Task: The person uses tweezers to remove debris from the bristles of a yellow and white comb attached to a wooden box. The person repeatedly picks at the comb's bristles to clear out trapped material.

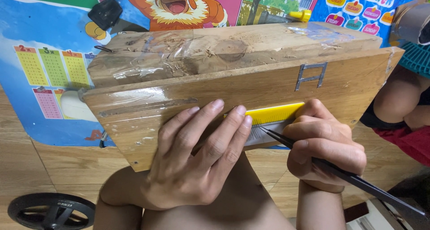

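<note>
- Head view: wooden box (233, 73), heavy and stiff, taped top slick, propped on the knees.
- Left hand (192, 163): grip flat, fingers spread, pressing yellow ruler (273, 113) against the box face.
- Right hand (324, 145): grip closed around black tweezers (358, 180), tips at the thin ruler's edge.

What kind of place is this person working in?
Probably a home, worked on the floor: children's learning posters lie under a wooden box, a weight plate rests on the wood-look flooring, and the hands hold a yellow strip against the box.
</note>
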